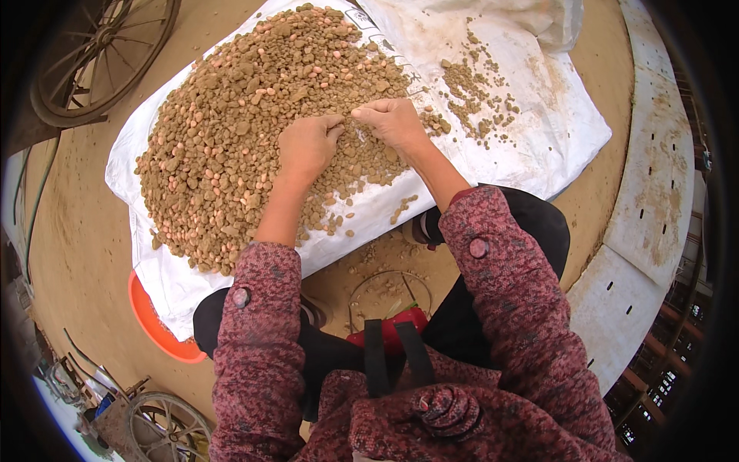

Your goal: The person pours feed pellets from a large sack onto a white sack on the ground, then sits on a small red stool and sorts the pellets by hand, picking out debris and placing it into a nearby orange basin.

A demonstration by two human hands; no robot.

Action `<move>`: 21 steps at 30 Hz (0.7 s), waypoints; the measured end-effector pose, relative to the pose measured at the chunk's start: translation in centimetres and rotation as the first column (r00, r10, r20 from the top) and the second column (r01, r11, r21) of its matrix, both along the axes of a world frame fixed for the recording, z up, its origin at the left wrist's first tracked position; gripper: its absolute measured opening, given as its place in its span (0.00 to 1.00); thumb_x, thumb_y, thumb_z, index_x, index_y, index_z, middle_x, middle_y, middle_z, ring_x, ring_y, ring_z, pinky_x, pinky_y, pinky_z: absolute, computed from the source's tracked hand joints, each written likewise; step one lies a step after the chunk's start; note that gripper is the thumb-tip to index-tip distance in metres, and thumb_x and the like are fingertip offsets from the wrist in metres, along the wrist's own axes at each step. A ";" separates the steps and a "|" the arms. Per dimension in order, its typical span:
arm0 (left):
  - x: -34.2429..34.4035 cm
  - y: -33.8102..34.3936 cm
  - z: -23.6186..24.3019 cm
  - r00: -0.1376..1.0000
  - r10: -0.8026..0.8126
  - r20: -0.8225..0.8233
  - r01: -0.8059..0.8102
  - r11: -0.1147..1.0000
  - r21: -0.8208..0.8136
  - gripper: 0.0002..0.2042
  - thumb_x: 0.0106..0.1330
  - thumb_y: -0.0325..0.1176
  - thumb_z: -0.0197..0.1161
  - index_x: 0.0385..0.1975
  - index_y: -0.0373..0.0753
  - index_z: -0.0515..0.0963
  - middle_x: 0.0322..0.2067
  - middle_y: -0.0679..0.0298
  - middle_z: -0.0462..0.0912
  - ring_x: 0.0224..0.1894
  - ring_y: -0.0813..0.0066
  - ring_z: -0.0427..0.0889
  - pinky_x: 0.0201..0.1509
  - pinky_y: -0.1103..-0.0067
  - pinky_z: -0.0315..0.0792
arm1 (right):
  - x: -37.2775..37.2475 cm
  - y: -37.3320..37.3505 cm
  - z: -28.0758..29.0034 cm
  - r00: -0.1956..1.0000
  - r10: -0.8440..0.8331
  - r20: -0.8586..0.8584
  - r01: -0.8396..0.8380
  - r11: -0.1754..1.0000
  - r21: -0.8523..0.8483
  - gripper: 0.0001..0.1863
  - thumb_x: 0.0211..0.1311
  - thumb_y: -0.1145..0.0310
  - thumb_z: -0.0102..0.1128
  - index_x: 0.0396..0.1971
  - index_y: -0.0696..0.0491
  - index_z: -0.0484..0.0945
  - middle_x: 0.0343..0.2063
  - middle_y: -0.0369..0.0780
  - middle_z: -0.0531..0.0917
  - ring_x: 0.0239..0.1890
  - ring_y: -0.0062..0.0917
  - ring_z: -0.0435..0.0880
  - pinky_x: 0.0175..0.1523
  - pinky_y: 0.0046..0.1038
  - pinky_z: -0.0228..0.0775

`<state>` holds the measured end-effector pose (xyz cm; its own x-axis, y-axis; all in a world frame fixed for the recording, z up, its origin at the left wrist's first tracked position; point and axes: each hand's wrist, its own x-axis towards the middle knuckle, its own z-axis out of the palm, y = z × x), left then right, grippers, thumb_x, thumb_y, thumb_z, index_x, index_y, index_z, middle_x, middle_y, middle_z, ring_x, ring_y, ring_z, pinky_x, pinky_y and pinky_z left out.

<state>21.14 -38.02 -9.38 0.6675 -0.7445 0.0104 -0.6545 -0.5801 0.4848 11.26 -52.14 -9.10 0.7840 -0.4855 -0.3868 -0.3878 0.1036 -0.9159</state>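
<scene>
A wide heap of brown soil clods [223,131] mixed with pinkish peanut kernels [315,69] lies on a white woven sheet [570,131]. Over the right part of the heap, my left hand [306,146] is closed with thumb and fingertips pinched together. My right hand [391,125] is pinched as well, its fingertips facing those of the left across a small gap. Whatever sits between either set of fingertips is too small to make out. Just below the hands, clods thin out over the white sheet.
A smaller scatter of clods [481,92] lies on the sheet's right side. An orange basin [158,327] shows under the sheet's left edge. Spoked wheels [104,38] stand at upper left and lower left. Pale slabs [643,208] curve along the right.
</scene>
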 end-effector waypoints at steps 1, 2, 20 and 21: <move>0.0 -0.1 -0.2 0.999 -0.036 0.021 0.035 0.999 0.028 0.08 0.59 0.38 0.63 0.37 0.50 0.85 0.25 0.60 0.83 0.28 0.60 0.82 0.33 0.69 0.74 | 0.1 0.3 -0.2 0.998 0.063 -0.016 -0.065 0.972 -0.224 0.09 0.58 0.67 0.60 0.30 0.57 0.84 0.17 0.35 0.78 0.17 0.18 0.71 0.22 0.23 0.62; 0.0 -0.3 -0.3 0.996 -0.057 0.068 0.055 0.998 0.031 0.07 0.60 0.38 0.62 0.36 0.51 0.85 0.25 0.60 0.83 0.29 0.60 0.82 0.33 0.68 0.74 | 0.3 0.6 -0.5 0.992 0.120 -0.045 -0.127 0.892 -0.434 0.09 0.56 0.67 0.61 0.27 0.55 0.86 0.17 0.37 0.81 0.17 0.22 0.74 0.24 0.26 0.66; 4.3 4.2 3.8 -0.005 -0.448 -0.894 -0.649 0.681 -0.338 0.10 0.62 0.35 0.61 0.24 0.45 0.67 0.19 0.76 0.60 0.19 0.87 0.61 0.16 0.87 0.52 | -0.5 1.9 -2.6 0.846 0.466 -0.260 -0.370 0.161 -0.915 0.05 0.51 0.71 0.55 0.27 0.48 0.81 0.23 0.39 0.81 0.29 0.36 0.84 0.33 0.38 0.75; 4.4 5.1 4.2 0.013 -0.412 -0.911 -0.597 0.727 -0.338 0.10 0.62 0.37 0.62 0.23 0.42 0.70 0.16 0.77 0.60 0.17 0.86 0.60 0.16 0.87 0.53 | -0.5 1.9 -2.6 0.855 0.453 -0.254 -0.362 0.171 -0.916 0.03 0.53 0.71 0.57 0.27 0.48 0.80 0.23 0.42 0.79 0.27 0.35 0.82 0.29 0.35 0.73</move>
<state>25.53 -32.92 -5.22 0.4620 -0.8110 -0.3589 0.7266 0.1140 0.6776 10.79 -50.28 -11.71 0.9898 -0.0664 0.1260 -0.0286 -0.9593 -0.2808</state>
